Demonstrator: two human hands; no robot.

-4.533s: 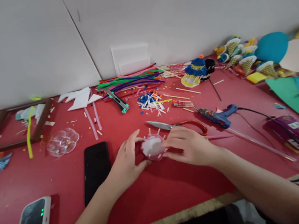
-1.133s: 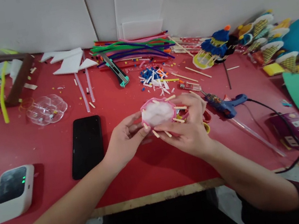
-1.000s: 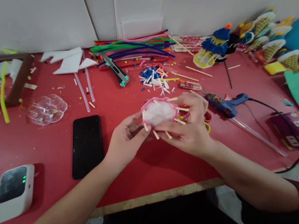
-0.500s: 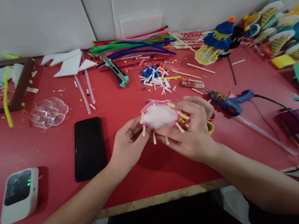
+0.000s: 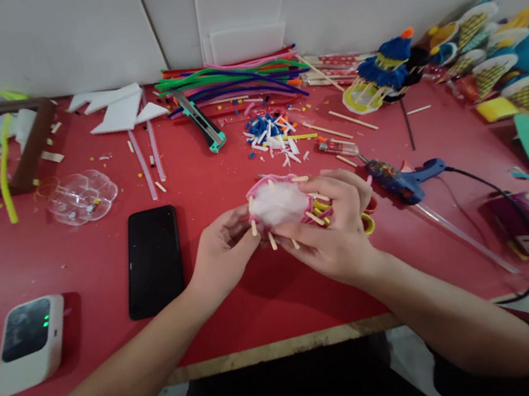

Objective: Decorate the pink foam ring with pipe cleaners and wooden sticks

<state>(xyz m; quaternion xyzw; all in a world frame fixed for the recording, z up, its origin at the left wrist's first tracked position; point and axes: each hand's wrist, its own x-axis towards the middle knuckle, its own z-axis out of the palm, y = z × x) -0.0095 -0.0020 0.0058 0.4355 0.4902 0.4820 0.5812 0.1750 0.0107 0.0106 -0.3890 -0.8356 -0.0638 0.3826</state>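
Note:
A small round craft piece point(image 5: 279, 202), white foam in the middle with a pink rim and short wooden sticks poking out all round, is held just above the red table point(image 5: 78, 269). My left hand point(image 5: 223, 252) pinches its left edge, fingers closed on it. My right hand point(image 5: 337, 223) grips its right side, fingers wrapped round the rim and sticks. Something yellow and red shows under my right fingers; I cannot make it out.
A black phone point(image 5: 153, 260) lies left of my hands and a white device point(image 5: 27, 342) sits near the front edge. A blue glue gun point(image 5: 406, 178) with its cord lies to the right. Pipe cleaners point(image 5: 235, 81), a cutter point(image 5: 205, 130), cut bits and craft figures lie behind.
The craft piece was lifted off the table 4.5 s ago and turned in both hands. Over the last second it tilted a little, and the sticks now point more downward.

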